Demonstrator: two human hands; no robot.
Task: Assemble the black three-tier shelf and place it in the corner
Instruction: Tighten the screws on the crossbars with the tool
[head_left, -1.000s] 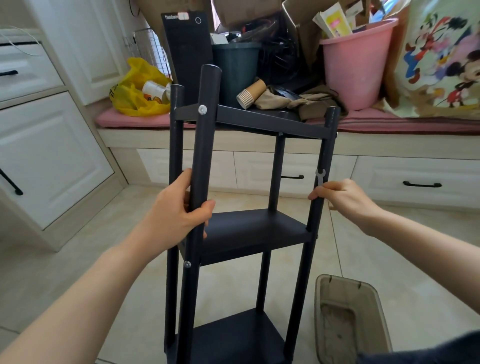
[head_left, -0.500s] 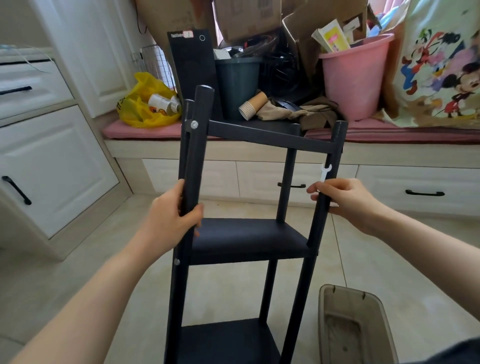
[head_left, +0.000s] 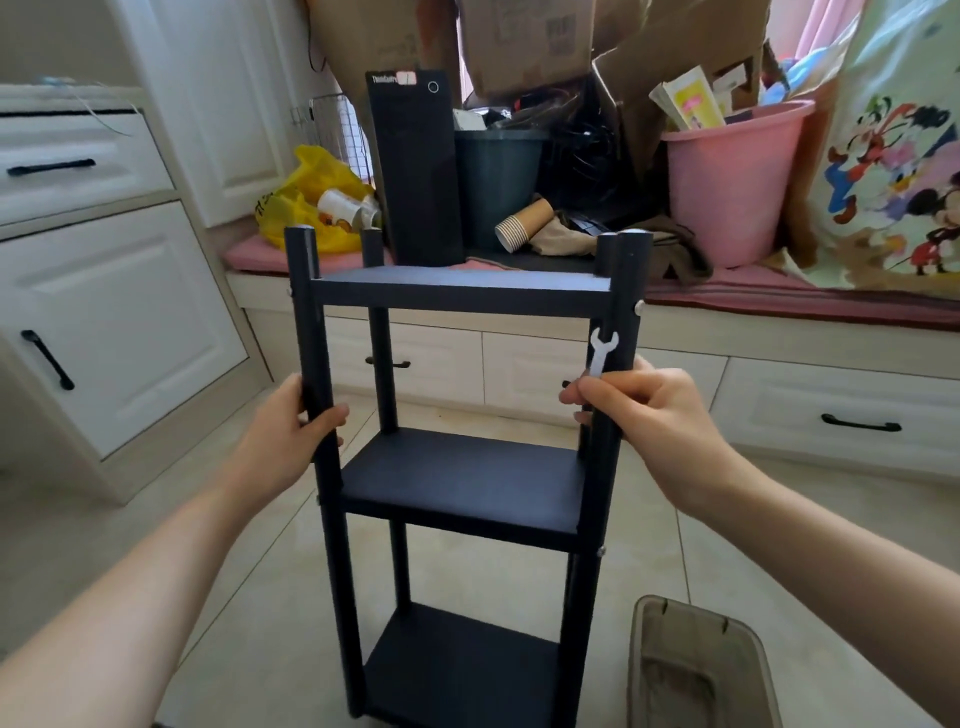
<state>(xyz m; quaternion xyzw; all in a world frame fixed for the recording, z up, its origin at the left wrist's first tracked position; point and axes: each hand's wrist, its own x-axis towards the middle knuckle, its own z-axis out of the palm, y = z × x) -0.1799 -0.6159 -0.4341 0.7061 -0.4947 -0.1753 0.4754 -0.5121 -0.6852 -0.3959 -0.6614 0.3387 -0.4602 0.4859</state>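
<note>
The black three-tier shelf (head_left: 462, 483) stands upright on the tiled floor in front of me, its three boards fixed between four round posts. My left hand (head_left: 291, 431) grips the front left post between the top and middle boards. My right hand (head_left: 649, 415) grips the front right post at the same height. A small white wrench (head_left: 600, 353) sticks up from the fingers of that hand, held against the post. Silver screw heads show on the posts.
A brownish plastic tray (head_left: 696, 665) lies on the floor at the lower right. Behind the shelf runs a cushioned bench (head_left: 779, 296) with a pink bucket (head_left: 727, 182), a dark bin, paper cups, a yellow bag and cardboard boxes. White cabinets (head_left: 104, 312) stand at the left.
The shelf has turned from an angled view to face me squarely, and it now looks upright. Both hands kept their grip on the posts and moved with it.
</note>
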